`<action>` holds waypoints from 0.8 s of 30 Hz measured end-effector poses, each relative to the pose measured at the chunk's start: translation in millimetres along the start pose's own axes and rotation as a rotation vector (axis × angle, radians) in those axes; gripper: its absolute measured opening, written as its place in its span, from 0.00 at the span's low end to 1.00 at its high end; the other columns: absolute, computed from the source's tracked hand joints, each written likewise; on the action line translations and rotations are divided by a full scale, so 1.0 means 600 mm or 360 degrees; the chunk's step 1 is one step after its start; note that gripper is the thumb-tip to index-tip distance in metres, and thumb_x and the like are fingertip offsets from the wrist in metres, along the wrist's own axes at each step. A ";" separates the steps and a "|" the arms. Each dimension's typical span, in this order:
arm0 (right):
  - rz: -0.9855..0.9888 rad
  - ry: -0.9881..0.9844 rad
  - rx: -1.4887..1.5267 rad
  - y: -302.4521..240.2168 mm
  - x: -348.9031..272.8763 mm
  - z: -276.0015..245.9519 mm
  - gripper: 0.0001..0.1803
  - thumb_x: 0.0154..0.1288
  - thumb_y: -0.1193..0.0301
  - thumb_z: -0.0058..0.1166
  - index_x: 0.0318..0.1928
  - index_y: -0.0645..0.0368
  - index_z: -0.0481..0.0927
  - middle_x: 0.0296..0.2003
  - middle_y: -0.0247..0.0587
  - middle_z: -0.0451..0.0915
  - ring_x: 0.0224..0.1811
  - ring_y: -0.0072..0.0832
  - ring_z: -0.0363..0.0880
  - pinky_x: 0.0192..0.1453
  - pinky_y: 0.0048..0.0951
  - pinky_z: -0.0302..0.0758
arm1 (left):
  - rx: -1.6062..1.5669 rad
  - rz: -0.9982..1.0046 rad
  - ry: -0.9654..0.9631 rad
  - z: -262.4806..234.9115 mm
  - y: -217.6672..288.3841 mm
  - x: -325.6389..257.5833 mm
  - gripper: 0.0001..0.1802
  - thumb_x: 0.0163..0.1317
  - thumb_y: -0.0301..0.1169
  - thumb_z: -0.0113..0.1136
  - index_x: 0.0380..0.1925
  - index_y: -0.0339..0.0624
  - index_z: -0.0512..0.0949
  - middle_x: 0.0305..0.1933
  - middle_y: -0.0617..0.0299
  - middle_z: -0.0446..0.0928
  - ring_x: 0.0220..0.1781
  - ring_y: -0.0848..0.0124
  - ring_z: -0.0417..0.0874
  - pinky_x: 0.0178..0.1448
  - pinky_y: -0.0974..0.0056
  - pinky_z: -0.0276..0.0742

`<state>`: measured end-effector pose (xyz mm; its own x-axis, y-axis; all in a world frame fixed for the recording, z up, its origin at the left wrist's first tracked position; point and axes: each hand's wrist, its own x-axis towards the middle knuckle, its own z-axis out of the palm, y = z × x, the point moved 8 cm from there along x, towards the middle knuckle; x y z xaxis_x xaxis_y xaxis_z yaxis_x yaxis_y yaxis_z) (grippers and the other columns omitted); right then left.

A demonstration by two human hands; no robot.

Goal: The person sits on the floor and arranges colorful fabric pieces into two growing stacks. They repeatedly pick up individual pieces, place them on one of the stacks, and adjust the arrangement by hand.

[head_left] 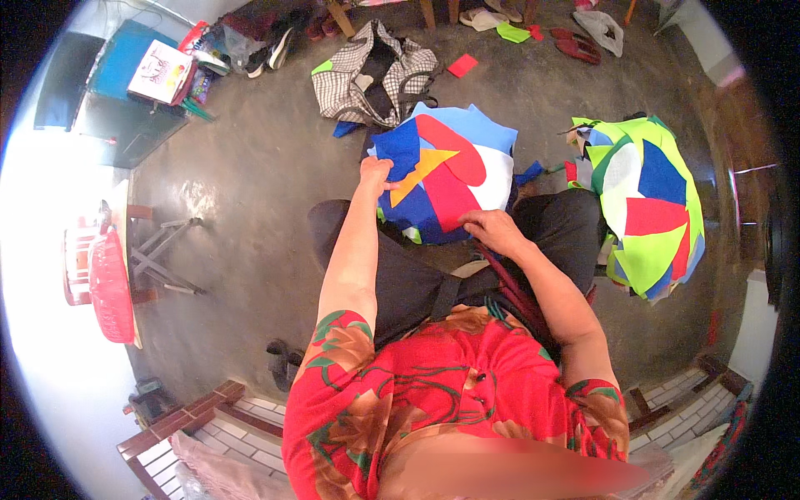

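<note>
A round heap of coloured cloth pieces (498,171) lies in front of me, between my knees. Blue, red, white and light blue patches overlap on its top, with a pointed orange cloth piece (421,173) among them. My left hand (377,173) is closed at the heap's left edge, fingers bent on the blue cloth (395,147) beside the orange piece. At the near right edge, my right hand (496,232) pinches the lower end of a red cloth piece (452,200). The undersides of the pieces, with some fingertips, are hidden.
To the right stands another heap of cloth (654,212), mostly lime green. A checked bag (367,83) lies gaping beyond my heap, near a red scrap (462,66) on the floor. Shoes (281,48) line the far side. A folding metal stand (167,254) is at left.
</note>
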<state>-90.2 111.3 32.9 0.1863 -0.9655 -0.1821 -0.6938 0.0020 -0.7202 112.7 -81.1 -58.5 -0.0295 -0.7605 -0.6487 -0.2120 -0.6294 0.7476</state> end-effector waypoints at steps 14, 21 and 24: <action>0.0037 -0.0117 -0.0024 0.005 0.003 0.014 0.13 0.59 0.62 0.49 0.44 0.49 0.78 0.36 0.47 0.79 0.40 0.46 0.77 0.45 0.43 0.72 | -0.0173 0.0773 -0.0491 0.025 0.116 -0.027 0.12 0.57 0.25 0.51 0.42 0.37 0.75 0.35 0.62 0.78 0.32 0.72 0.79 0.35 0.64 0.78; 0.0039 -0.0124 -0.0031 0.026 0.007 0.022 0.13 0.59 0.62 0.48 0.44 0.49 0.77 0.37 0.47 0.79 0.41 0.46 0.77 0.45 0.43 0.72 | -0.0279 0.0640 -0.1008 0.075 0.279 -0.122 0.15 0.55 0.26 0.56 0.44 0.37 0.72 0.39 0.61 0.78 0.39 0.69 0.80 0.45 0.60 0.78; 0.0073 -0.0136 -0.0004 0.033 0.006 0.027 0.13 0.60 0.62 0.48 0.44 0.49 0.77 0.38 0.47 0.79 0.42 0.46 0.76 0.45 0.43 0.72 | -0.0322 0.0678 -0.1043 0.069 0.281 -0.119 0.17 0.55 0.26 0.57 0.46 0.38 0.72 0.41 0.61 0.77 0.39 0.68 0.80 0.45 0.59 0.78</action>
<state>-92.0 111.8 7.2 0.2127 -0.9387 -0.2713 -0.7047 0.0450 -0.7081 38.4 -126.6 107.9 -0.6483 -0.7327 -0.2069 0.1258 -0.3711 0.9201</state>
